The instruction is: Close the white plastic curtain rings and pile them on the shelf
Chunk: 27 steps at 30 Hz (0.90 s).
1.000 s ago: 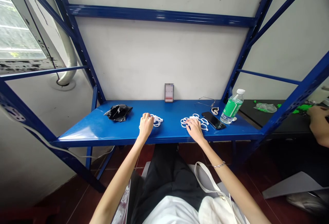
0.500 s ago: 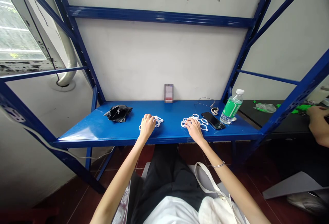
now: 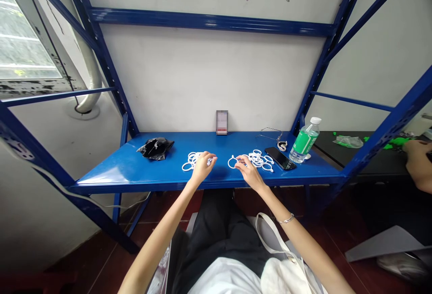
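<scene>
My right hand (image 3: 249, 171) pinches a white ring (image 3: 232, 162) between thumb and fingertips, over the front middle of the blue table. Just behind and to the right of that hand lies a loose pile of white rings (image 3: 258, 159), some with a small knob on the rim. My left hand (image 3: 203, 166) is closed, fingertips pressed together and pointing right. A bit of white shows under its fingers, but I cannot make out what it grips. Beside it, on the left, another pile of white rings (image 3: 191, 160) rests on the table.
A black plastic bag (image 3: 155, 148) lies at the left of the blue table (image 3: 135, 172). At the right are a phone (image 3: 281, 158), a water bottle (image 3: 305, 141) and glasses (image 3: 270, 132). A small display (image 3: 222, 123) leans against the wall. Another person's hand (image 3: 418, 159) is far right.
Both hands have come off the ring piles and moved toward each other. My right hand has drawn one ring out to the left; my left hand has shifted right.
</scene>
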Available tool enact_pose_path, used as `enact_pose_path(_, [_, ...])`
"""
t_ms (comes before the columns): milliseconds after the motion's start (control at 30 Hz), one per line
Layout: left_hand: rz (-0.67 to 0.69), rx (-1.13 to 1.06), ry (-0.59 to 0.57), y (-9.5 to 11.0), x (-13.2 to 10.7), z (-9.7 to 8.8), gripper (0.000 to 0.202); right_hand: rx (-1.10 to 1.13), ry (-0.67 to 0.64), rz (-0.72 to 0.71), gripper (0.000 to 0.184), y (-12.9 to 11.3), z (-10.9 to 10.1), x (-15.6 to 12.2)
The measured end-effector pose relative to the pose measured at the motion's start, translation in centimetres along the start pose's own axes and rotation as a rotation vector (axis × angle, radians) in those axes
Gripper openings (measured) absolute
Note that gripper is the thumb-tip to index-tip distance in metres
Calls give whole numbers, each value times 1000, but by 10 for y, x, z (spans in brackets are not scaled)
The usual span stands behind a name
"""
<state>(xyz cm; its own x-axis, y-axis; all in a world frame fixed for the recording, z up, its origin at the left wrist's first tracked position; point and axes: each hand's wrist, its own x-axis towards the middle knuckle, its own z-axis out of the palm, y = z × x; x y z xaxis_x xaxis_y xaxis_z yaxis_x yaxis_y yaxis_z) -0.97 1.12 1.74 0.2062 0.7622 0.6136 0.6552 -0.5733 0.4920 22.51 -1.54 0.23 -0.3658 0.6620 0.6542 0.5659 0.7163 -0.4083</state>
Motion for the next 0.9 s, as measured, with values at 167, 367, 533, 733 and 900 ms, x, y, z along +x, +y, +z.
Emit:
enact_pose_path(167, [-59,-318,-162,20,-9,27,38,-8,-58,-58,26,-8,7,-2])
enact_pose_path(367, [-206,-529,-221,17,-17,41,45,50,-78,-8,23,-2,20,-7])
enact_pose_path(533, [-191,-541,-239,17,-18,37,45,192,-67,68,19,-4,22,-5])
enact_pose_path(733, [-169,-530,-257,23,-18,35,44,390,7,248,17,-1,23,-4])
enact_pose_path(900, [-180,-536,-292,23,-18,35,44,401,4,311,21,7,26,-4])
